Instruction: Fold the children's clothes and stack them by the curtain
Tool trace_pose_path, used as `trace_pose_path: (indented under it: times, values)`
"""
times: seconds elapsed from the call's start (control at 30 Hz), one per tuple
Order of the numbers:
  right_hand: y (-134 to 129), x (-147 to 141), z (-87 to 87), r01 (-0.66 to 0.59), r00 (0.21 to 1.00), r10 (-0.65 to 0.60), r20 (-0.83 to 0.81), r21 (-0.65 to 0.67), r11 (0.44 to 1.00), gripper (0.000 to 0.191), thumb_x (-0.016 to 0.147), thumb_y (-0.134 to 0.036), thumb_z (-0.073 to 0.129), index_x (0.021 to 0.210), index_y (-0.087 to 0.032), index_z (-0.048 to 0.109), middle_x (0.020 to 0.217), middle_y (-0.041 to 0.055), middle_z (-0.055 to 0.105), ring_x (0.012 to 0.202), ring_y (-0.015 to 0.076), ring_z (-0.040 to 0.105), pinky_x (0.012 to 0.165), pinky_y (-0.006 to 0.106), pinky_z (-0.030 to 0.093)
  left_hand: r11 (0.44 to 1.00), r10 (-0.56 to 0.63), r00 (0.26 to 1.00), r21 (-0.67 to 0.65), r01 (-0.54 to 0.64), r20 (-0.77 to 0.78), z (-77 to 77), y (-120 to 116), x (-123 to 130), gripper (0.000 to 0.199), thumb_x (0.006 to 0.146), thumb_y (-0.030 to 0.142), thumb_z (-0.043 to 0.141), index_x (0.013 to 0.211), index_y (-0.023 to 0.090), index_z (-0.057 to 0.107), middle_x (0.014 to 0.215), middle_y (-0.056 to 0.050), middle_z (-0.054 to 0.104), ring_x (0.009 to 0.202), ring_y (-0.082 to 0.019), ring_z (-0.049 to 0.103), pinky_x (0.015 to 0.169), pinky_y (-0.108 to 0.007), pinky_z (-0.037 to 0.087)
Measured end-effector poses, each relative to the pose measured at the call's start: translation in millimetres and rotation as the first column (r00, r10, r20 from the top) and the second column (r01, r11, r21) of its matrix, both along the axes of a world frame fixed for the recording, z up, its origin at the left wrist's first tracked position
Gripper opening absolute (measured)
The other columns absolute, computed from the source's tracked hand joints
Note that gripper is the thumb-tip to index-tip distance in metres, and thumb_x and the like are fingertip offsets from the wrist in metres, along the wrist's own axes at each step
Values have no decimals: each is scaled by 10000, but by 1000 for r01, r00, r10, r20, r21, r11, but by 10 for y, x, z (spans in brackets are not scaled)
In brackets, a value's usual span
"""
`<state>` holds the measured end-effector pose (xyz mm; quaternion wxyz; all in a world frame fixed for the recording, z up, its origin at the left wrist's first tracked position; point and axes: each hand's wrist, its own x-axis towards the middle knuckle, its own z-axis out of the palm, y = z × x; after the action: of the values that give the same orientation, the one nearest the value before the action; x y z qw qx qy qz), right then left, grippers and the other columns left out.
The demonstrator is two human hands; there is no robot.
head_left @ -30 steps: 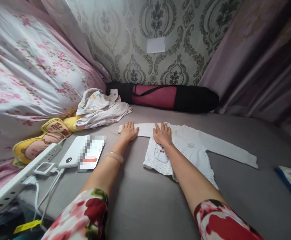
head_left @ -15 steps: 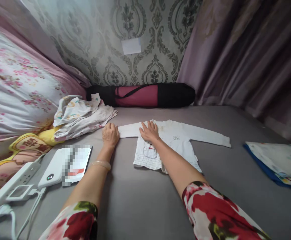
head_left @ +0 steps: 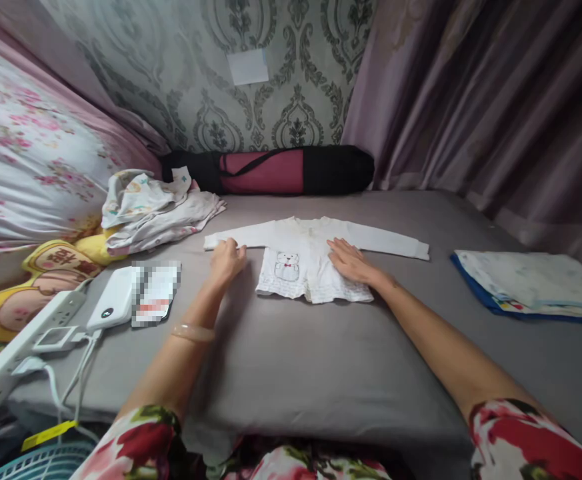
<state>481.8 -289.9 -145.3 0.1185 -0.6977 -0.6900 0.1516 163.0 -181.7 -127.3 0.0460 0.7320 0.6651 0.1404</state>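
A small white long-sleeved shirt [head_left: 315, 243] lies spread on the grey bed sheet, both sleeves stretched outward. It has a bear picture on the lower front and a ruffled, lettered hem. At the lower edge of the left-hand sleeve, close to its cuff, is my left hand [head_left: 227, 260]; its fingers are curled and their tips are hidden. My right hand [head_left: 353, 262] lies flat on the front of the shirt, right of the middle, with its fingers stretched out.
Crumpled clothes [head_left: 161, 213] lie at the back left, with a yellow cushion [head_left: 53, 267], a white power bank [head_left: 115, 297] and a power strip [head_left: 45, 327] nearer. Folded cloth [head_left: 535, 283] rests at the right. A black-and-red long bag [head_left: 271, 170] lines the wall.
My right hand has moved from the left part of the shirt to its right part. My left hand has shifted from the cuff along the sleeve. The view has tilted down.
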Motion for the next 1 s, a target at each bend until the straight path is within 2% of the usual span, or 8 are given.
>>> trace_pose_path:
  times: [0.1,0.27,0.4,0.5,0.6,0.67,0.83,1.0]
  values:
    - [-229,-18,-109,-48,994,45,100,27,998,608,974,-458,233,1503,-167,305,1580,111,215,1464,260,121,1176,498,114,968,-92,993,-228,108,78,66,-232,130,330,890,373,454,959,131,667,936,-138,696,912,-253,630,761,-298,432]
    - [-312,-38,-142,-63,998,58,37,143,988,560,972,-396,264,1450,-139,399,1544,138,304,1445,264,209,1167,509,132,958,-104,986,-255,134,127,24,-491,256,301,878,333,475,921,124,687,899,-120,709,856,-221,628,717,-271,407]
    - [-322,169,-33,224,965,-177,-195,254,941,494,961,-354,267,1306,-133,544,1365,152,552,1267,224,500,1039,365,388,964,-83,981,-234,123,175,-33,-585,236,319,878,363,470,923,121,673,861,-108,701,789,-200,618,684,-262,404]
    - [-428,381,66,416,903,-395,-167,117,902,447,946,-395,307,1030,-145,668,956,126,722,855,208,667,747,297,488,950,-119,968,-259,176,223,-39,-624,189,328,853,420,491,896,137,651,793,-77,680,718,-182,596,634,-253,390]
    - [-573,446,165,406,911,-412,-9,-146,902,453,916,-447,358,739,-163,664,639,73,662,573,171,595,540,262,390,940,-161,960,-262,220,230,-27,-652,162,328,814,462,511,816,156,627,724,-47,646,677,-172,568,609,-253,368]
    - [-648,381,242,359,933,-350,80,-220,907,426,876,-469,428,643,-177,633,594,58,625,549,162,563,510,258,327,936,-169,959,-269,228,226,-18,-673,158,325,788,479,520,750,167,605,675,-30,614,652,-167,547,596,-254,353]
    - [-713,154,387,282,957,-256,135,-240,929,339,814,-444,507,609,-195,611,608,41,612,580,160,559,505,255,287,934,-156,947,-269,233,280,-6,-729,154,319,732,491,557,642,185,540,576,8,535,586,-141,489,559,-245,321]
    - [-694,135,377,289,957,-285,52,-235,928,196,780,-356,533,732,-189,623,616,28,641,554,150,572,491,237,307,922,-44,855,-309,234,517,-21,-751,153,356,686,534,606,707,187,528,534,31,514,488,-111,449,486,-222,300]
